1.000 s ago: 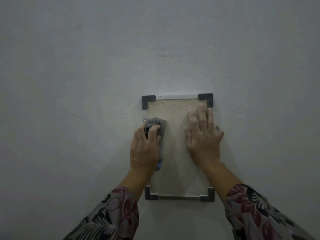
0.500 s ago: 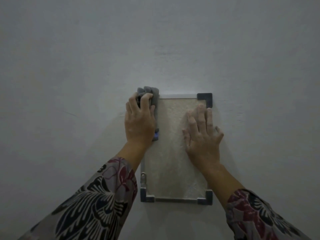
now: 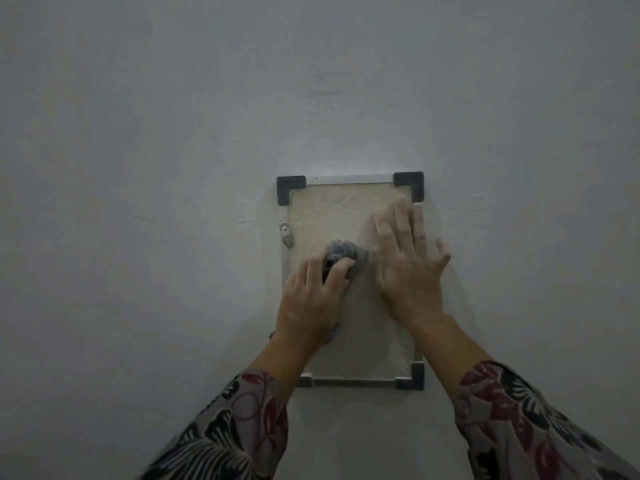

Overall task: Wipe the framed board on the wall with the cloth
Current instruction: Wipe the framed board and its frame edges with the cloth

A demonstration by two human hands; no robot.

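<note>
while left hand (image 3: pixel 313 299) grips cloth (image 3: pixel 343 252) on framed board (image 3: pixel 343 209), right hand (image 3: pixel 408 268) flat, spread

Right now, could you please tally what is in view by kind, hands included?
Hands: 2, left hand and right hand
Cloths: 1, grey cloth
Framed boards: 1, framed board
Metal brackets: 1, metal bracket
Total: 5

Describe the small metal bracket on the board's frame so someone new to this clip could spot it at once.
On the plain grey wall hangs one framed board with dark corner caps. Follow its left edge down from the top-left cap to the small metal bracket, above the left hand with its grip on the grey cloth. It alone is shiny, slim and rounded at both ends.
</note>
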